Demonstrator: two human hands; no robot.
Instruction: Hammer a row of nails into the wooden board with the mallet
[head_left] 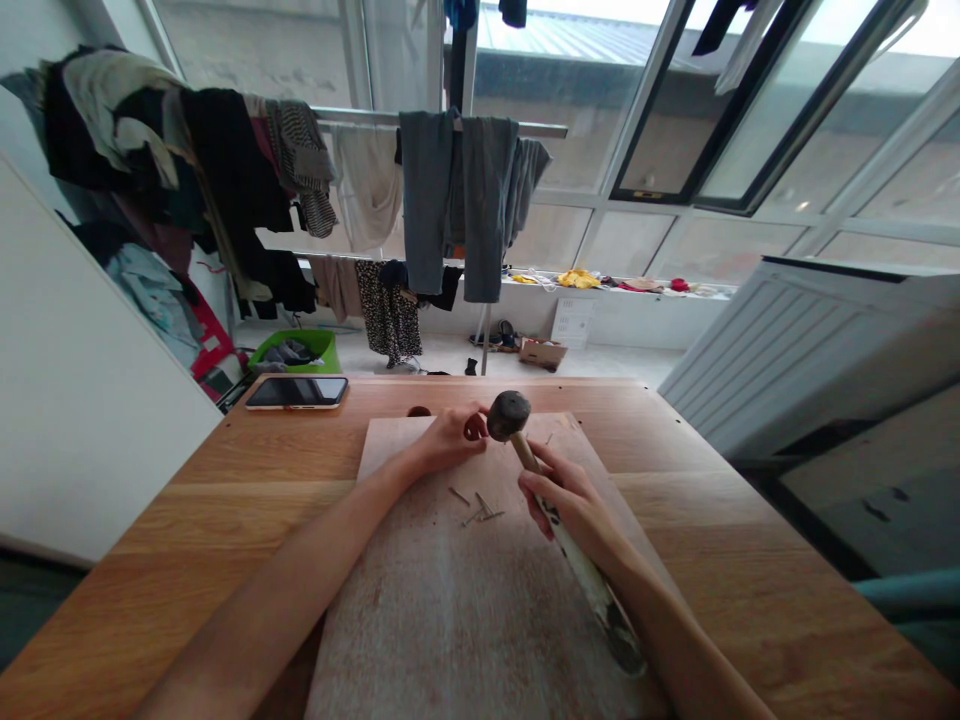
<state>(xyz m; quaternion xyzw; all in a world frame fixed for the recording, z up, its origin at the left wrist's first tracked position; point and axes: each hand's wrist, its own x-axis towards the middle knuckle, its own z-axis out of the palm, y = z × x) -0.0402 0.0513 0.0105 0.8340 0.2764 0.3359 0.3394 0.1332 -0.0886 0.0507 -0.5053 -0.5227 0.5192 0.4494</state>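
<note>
My right hand (566, 490) is wrapped around the pale, worn handle of a hammer (510, 412). Its dark, blunt head is raised just to the right of my left hand (454, 437). The fingers of that left hand are curled into a pinch low over the far part of a wooden board (435, 600); whatever lies between the fingertips is too small and hidden to make out. Several loose nails (484, 505) lie on the board, nearer to me than the left hand. A thin nail (549, 438) shows near the board's far right side.
The board rests on a wooden table (697, 520). A phone (298, 393) lies at its far left corner, and a small dark round object (418, 411) sits behind the board. Beyond are a clothes rack (360, 118), a green basin (322, 345) and a white cabinet (810, 360).
</note>
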